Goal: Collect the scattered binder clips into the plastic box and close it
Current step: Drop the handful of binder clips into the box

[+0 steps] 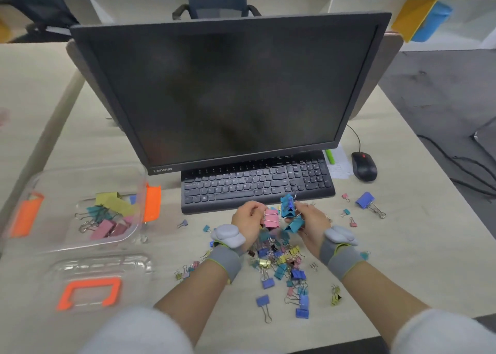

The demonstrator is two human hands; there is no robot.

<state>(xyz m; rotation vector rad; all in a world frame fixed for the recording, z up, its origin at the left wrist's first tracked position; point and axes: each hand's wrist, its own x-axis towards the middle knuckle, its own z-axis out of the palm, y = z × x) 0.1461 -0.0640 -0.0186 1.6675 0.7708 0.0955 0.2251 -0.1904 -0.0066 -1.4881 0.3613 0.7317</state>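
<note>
A: In front of the keyboard (257, 184), near the middle of the desk (402, 246), both hands are raised just above the main heap of binder clips (279, 262). What is each one doing?

B: From the head camera, the only view: the left hand (248, 223) is closed around a large pink clip (270, 219), and the right hand (312, 223) is closed on a bunch of teal clips (290, 211), some sticking up above its fingers. I judge they gather handfuls rather than single clips because the heap is dense here.

A: And the plastic box (80, 243)?

B: It stands open toward the desk's left edge, well apart from the hands, with orange latches (152, 202) on its sides. A few large clips already lie inside, yellow, teal and pink. Its clear lid (94, 284) lies flat on the desk just nearer the front edge, orange handle up, probably set there to leave the box mouth free.

A: How much remains?

B: Most of it, I would say. The heap lies between the forearms, more clips trail toward the front edge, and strays lie to the right, among them a big blue clip (365, 200) near the mouse (364, 166). Both loads must cross leftward to the box. The teal bunch looks loosely held, so some could drop on the way.
</note>
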